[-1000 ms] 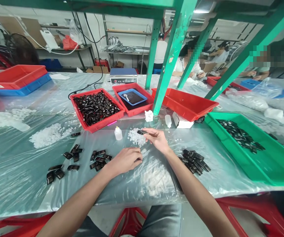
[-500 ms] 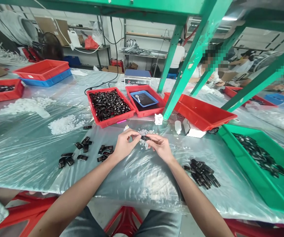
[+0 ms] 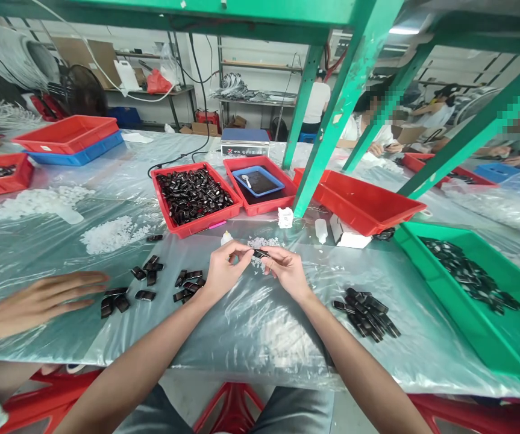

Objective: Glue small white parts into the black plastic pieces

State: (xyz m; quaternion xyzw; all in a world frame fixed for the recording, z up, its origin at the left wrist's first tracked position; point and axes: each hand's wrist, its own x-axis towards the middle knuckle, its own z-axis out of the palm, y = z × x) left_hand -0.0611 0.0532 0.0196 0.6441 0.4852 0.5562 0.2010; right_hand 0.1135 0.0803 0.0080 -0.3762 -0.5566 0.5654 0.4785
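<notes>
Between my two hands is a small glossy black plastic piece (image 3: 260, 253), held just above the table. My left hand (image 3: 229, 265) pinches its left end between thumb and fingers. At its right end, my right hand (image 3: 287, 268) has thumb and fingers closed on it. Below and behind the piece lies a scatter of small white translucent bits (image 3: 264, 242). Left of my left hand is a small group of similar black pieces (image 3: 189, 284). A larger pile of black pieces (image 3: 367, 313) lies to the right of my right forearm.
A co-worker's hand (image 3: 47, 301) reaches in from the left beside more black pieces (image 3: 119, 301). Behind my hands stand a red tray (image 3: 187, 228) full of black pieces and a green post (image 3: 305, 193). A green tray (image 3: 449, 325) stands at right.
A co-worker's hand has come in over the table at the left. My hands still hold the black piece in nearly the same place; the view has shifted slightly.
</notes>
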